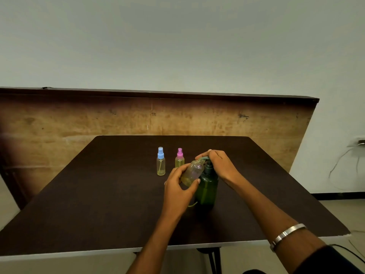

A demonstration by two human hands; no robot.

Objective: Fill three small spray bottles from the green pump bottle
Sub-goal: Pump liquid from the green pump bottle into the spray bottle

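Dark worktop, mid-area: uncapped spray bottle gripped tilted by left hand; green pump bottle head pressed under right hand curled fingers. Blue-capped bottle, pink-capped bottle stood behind.

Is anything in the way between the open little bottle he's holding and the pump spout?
Nothing visible. The left hand tilts the uncapped bottle with its mouth right at the green pump bottle's spout, and the right hand rests on the pump head.

A dark brown counter is lying before me. A worn wooden board is leaning at twelve o'clock. A wall socket is trailing wires at three o'clock.
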